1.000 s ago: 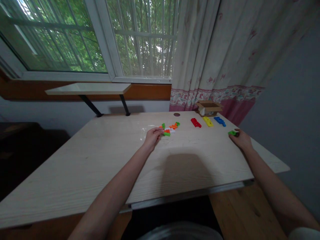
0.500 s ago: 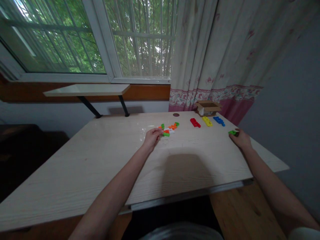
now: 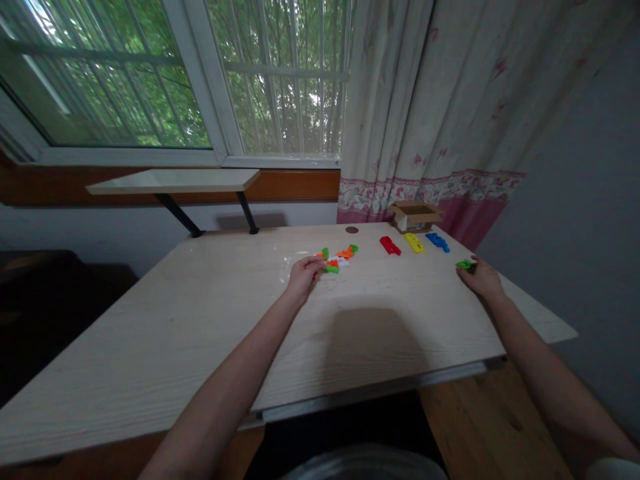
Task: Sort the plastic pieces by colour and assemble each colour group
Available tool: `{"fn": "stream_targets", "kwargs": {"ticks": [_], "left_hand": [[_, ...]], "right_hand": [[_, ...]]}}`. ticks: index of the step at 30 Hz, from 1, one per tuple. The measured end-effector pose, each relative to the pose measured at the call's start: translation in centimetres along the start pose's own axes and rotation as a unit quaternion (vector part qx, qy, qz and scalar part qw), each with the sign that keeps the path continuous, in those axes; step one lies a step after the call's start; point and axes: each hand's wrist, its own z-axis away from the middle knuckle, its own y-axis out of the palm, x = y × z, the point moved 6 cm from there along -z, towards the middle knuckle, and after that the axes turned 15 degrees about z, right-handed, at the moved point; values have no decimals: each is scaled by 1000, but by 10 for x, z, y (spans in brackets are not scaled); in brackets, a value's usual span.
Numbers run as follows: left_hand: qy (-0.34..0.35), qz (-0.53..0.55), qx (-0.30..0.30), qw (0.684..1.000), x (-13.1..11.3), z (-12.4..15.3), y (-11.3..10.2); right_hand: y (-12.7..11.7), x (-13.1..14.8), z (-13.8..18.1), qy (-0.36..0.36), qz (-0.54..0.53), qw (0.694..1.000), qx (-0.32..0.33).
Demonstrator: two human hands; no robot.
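Pieces (image 3: 338, 261) of bright plastic, green, orange and white, are lying in a small jumbled cluster mid-desk (image 3: 200, 333); individual outlines are blurring together at this range. Left hand (image 3: 305, 275) is touching the cluster's left side, fingers drawn narrow; cannot tell whether they are gripping a piece. Right hand (image 3: 484, 279) is holding a green piece (image 3: 465, 265) between thumb and fingers, low by the desk's right edge, partly hiding it. Red (image 3: 390, 245), yellow (image 3: 415, 243) and blue blocks (image 3: 438, 242), knobbly and elongated, are sitting apart in a row between the two hands, farther back. Cardboard box (image 3: 415, 225) is standing behind them, flaps spreading open; its near wall is hiding the bottom, contents not readable.
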Motion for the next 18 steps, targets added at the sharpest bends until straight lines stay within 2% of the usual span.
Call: {"fn": "stream_targets", "kwargs": {"ticks": [3,5,8,12,16,18], "left_hand": [[19,-1,-8,1000,-1,-3,-3],[36,-2,-15,999,-2,-5,-5],[68,-17,-15,997,-7,-5,-5],[93,-40,-18,995,-12,-5,-5],[102,-52,-28,993,-12,-7,-8],[108,-54,-30,992,-12,-8,-10]], "right_hand": [[-15,15,1,-25,37,999,-10],[-33,39,2,-65,44,996,-42],[-57,91,6,-154,12,986,-59],[-72,176,22,-308,-54,950,-4],[-79,250,43,-418,-128,898,49],[-81,276,50,-441,-148,882,66]]}}
